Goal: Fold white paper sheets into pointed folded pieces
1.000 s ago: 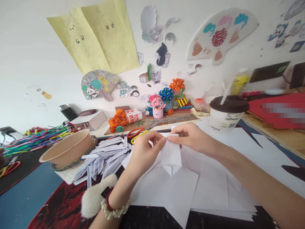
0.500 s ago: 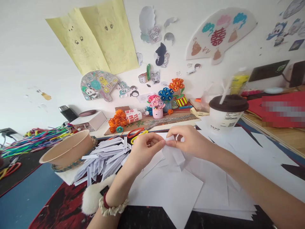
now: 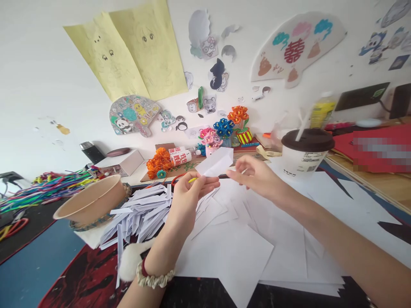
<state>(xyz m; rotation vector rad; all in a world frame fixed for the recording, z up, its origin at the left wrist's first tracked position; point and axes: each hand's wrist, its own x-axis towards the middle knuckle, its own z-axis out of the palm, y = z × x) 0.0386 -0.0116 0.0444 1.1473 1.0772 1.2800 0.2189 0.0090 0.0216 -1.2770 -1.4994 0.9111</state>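
One folded paper (image 3: pixel 216 162) tilts up at one o'clock of the left hand (image 3: pixel 186 201), thumb and fingers pinching its lower edge. Just off its four o'clock edge hangs the right hand (image 3: pixel 257 176), fingers loosely bent, open room between. Three flowerpots (image 3: pixel 244 136) stand at one, one cup (image 3: pixel 303 159) at three, one bowl (image 3: pixel 90 202) toward nine.

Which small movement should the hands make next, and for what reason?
Probably the right hand should pinch the free right end of the folded paper: only the left hand seems to hold it, near its lower edge, and the right hovers open close by.
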